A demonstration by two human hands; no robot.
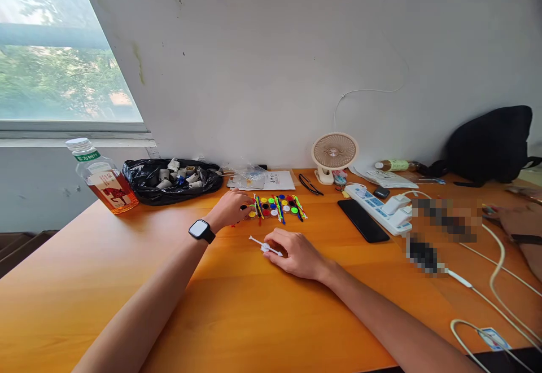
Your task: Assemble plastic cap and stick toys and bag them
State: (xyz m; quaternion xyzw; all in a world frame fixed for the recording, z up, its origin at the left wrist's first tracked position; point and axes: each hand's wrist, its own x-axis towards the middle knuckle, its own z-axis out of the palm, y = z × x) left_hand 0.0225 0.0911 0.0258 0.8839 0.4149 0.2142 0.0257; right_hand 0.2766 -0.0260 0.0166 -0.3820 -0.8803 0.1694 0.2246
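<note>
Between the thumb and fingers of my right hand (296,253) is a white arrow-shaped plastic piece (266,246) with a round hub, held just above the table. My left hand (231,209), with a watch (200,229) on its wrist, reaches to the left end of a spread of small coloured plastic pieces. Its fingers are curled down, and a small black disc (243,207) shows at them; whether they grip it is unclear. Round discs (285,209) in several colours lie there in rows, with bundles of thin coloured arrow-like sticks (280,210) laid between them.
Behind stand a black plastic bag (169,195) of grey fittings, a tea bottle (105,181) and a small fan (334,152). Glasses (310,184), a phone (363,220) and a power strip (376,206) with cables lie to the right. Another person's hand (519,220) is at the far right.
</note>
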